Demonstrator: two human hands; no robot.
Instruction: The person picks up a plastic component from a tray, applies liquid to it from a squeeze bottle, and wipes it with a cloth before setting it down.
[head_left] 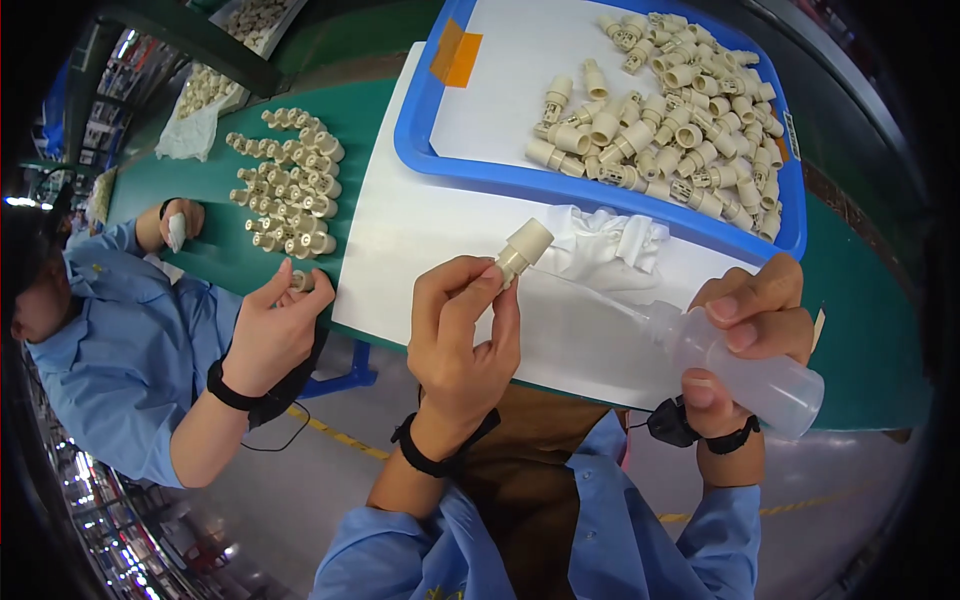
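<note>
Between the fingertips of my left hand (465, 340) is a beige plastic fitting (525, 248), its wide round end tilted up and to the right. My right hand (755, 330) is wrapped round a translucent squeeze bottle (745, 370). The bottle lies slanted, and its thin nozzle (600, 303) points left toward the fitting, close to it; whether they touch I cannot tell. A crumpled white cloth (605, 243) lies on the white sheet (390, 215) just beyond my hands.
A blue tray (480, 180) with a heap of similar beige fittings (690, 120) stands at the far right. On the green table (210, 170) at left, several fittings (290, 190) stand in rows. A co-worker's hand (275, 325) holds a fitting beside them.
</note>
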